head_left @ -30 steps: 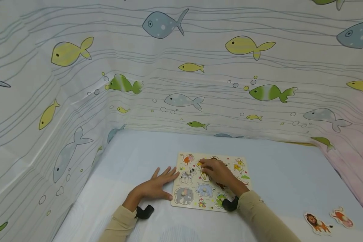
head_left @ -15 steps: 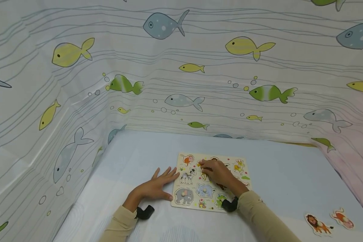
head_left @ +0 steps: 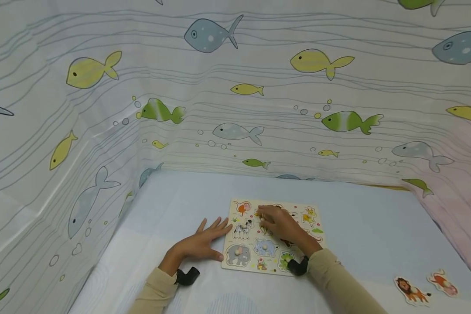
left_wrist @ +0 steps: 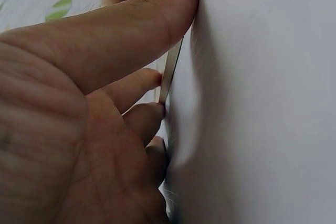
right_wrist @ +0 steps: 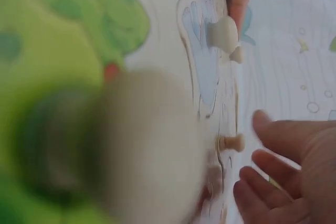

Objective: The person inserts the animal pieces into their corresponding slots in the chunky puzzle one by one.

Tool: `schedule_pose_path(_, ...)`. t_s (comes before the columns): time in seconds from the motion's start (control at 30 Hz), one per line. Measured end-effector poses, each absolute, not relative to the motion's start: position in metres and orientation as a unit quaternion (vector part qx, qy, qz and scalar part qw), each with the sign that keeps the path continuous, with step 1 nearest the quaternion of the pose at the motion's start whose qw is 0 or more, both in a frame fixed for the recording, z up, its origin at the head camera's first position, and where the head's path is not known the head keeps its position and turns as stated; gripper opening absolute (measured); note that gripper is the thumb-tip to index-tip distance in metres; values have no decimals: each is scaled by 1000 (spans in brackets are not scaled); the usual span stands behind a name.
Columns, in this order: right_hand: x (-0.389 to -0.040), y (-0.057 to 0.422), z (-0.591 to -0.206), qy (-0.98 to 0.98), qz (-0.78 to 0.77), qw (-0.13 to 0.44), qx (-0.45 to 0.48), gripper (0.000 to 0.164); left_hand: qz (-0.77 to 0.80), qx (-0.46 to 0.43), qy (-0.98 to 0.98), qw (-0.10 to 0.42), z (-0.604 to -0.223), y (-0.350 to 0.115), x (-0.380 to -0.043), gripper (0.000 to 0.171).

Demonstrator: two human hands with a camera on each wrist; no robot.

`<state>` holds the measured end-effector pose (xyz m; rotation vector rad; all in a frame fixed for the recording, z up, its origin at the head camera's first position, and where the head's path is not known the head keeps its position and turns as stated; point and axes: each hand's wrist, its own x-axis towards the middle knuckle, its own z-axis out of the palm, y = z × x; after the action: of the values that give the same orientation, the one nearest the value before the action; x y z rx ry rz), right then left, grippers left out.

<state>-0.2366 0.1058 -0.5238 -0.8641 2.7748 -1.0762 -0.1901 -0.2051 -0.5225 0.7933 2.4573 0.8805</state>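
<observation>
A wooden knob puzzle board with animal pieces lies on the table. My left hand is spread flat at its left edge, fingertips touching the board; in the left wrist view the thumb reaches the board's edge. Above the giraffe piece hovers my right hand, fingers loosely bent. Its thumb stands apart from a small wooden knob in the right wrist view, and nothing shows between the fingers. The zebra, elephant, rhino and frog lie in the board.
A loose lion piece and a loose monkey piece lie on the table at the lower right. A fish-patterned curtain stands round the back and sides of the table. Black wrist cameras sit under both wrists.
The right hand's fingers have lifted slightly over the giraffe, and the gap between thumb and index finger looks wider. The left hand has stayed in place. The head view has shifted a little.
</observation>
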Motion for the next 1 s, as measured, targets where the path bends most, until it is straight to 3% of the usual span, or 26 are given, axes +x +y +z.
schedule_pose_path(0.33, -208, 139, -497, 878, -392, -67, -265, 35, 306, 275, 888, 206, -524, -208, -190, 98)
schedule_pose_path(0.7, -146, 272, -478, 921, -351, -138, -98, 29, 319, 273, 885, 200, -525, -206, -189, 98)
schedule_pose_path(1.0, -70, 378, -491, 922, -376, -39, 87, 53, 320, 281, 882, 201, -524, -203, -190, 97)
